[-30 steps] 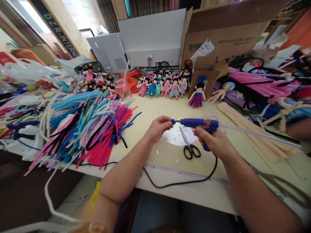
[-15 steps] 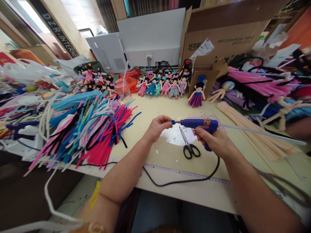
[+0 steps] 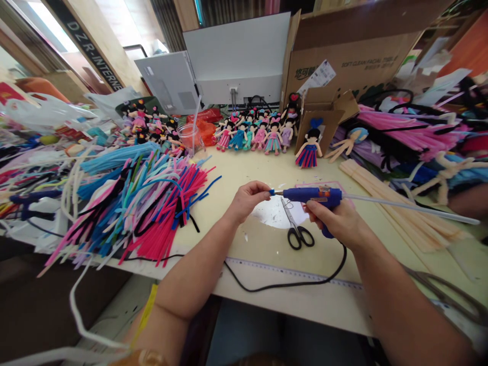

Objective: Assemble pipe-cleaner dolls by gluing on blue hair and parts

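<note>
Between thumb and fingertips, my left hand (image 3: 251, 200) pinches a small blue piece (image 3: 272, 192). My right hand (image 3: 330, 218) is wrapped round the handle of a blue glue gun (image 3: 308, 195), whose metal nozzle points left and meets the blue piece. A long translucent glue stick (image 3: 400, 206) sticks out of the gun's back. Under the gun, scissors with black handles (image 3: 300, 237) lie on the table (image 3: 213, 234). A black cord (image 3: 267, 288) runs down from the gun and off to the left.
Colourful fuzzy stems (image 3: 141, 203) are heaped at the left. Several small dolls (image 3: 259, 134) stand at the back, with one doll (image 3: 308, 150) by a cardboard box (image 3: 346, 56). Beige strips (image 3: 400, 213) and large scissors (image 3: 446, 292) lie at the right.
</note>
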Demonstrator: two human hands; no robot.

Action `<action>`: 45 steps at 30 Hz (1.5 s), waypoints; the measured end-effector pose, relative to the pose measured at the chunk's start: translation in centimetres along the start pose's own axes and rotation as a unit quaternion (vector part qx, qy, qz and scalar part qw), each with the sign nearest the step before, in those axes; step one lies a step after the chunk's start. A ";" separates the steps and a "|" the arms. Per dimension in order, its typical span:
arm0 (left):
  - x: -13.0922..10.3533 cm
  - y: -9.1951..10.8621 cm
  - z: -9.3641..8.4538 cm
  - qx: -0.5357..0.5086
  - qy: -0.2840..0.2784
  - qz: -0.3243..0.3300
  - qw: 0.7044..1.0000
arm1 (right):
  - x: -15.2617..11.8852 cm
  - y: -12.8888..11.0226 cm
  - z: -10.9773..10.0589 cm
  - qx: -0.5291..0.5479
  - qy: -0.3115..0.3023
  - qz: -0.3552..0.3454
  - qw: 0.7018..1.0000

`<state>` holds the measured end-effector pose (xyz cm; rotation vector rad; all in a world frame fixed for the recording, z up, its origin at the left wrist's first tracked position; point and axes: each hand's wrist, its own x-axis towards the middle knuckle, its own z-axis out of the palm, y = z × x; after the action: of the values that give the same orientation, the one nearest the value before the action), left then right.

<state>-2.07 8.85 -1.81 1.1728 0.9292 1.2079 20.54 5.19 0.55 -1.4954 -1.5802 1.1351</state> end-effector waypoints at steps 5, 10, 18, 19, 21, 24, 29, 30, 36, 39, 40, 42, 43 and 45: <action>0.0 0.0 -0.1 -0.001 -0.006 0.004 1.000 | -0.1 -0.2 -0.2 -0.005 0.001 0.001 1.000; 0.1 -0.2 -0.2 0.000 -0.003 0.007 1.000 | -0.1 -0.4 -0.2 -0.011 -0.004 0.006 1.000; 0.3 -0.4 -0.4 -0.010 0.002 0.013 1.000 | 0.0 -0.1 -0.3 0.006 -0.010 -0.029 1.000; 0.3 -0.4 -0.4 -0.011 0.002 0.012 1.000 | 0.1 0.0 -0.3 0.007 -0.012 -0.031 0.999; 0.3 -0.4 -0.4 -0.009 0.002 0.009 1.000 | 0.1 0.2 -0.2 0.008 -0.015 -0.030 0.999; 0.2 -0.4 -0.3 -0.004 -0.002 0.007 1.000 | 0.1 0.4 -0.1 0.000 -0.017 -0.027 0.999; 0.2 -0.4 -0.3 -0.020 0.000 -0.001 1.000 | 0.2 0.5 -0.3 0.008 -0.013 -0.029 0.999; 0.2 -0.4 -0.3 -0.027 0.001 -0.006 1.000 | 0.2 0.5 -0.4 0.017 -0.015 -0.031 0.999; 0.1 -0.2 -0.3 -0.065 0.006 -0.041 0.997 | 0.2 -0.1 -0.3 0.077 -0.017 -0.026 0.997; 0.2 -0.2 -0.4 -0.092 0.010 -0.056 0.994 | 0.2 -0.5 -0.3 0.119 -0.007 -0.025 0.993; 0.2 -0.2 -0.4 -0.099 0.011 -0.060 0.993 | 0.3 -0.4 -0.3 0.126 0.005 -0.027 0.992; 0.2 -0.2 -0.6 -0.109 0.017 -0.065 0.992 | 0.7 -0.1 -0.7 0.111 0.048 -0.024 0.992; 0.3 -0.1 -0.6 -0.112 0.019 -0.066 0.991 | 0.9 0.3 -0.9 0.088 0.081 -0.016 0.993; 0.3 -0.1 -0.7 -0.115 0.022 -0.065 0.991 | 1.5 1.2 -1.6 0.018 0.156 0.006 0.988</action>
<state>-2.68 9.30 -2.04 0.8926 0.8603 1.2026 22.27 6.80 -0.09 -1.5735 -1.3307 0.8813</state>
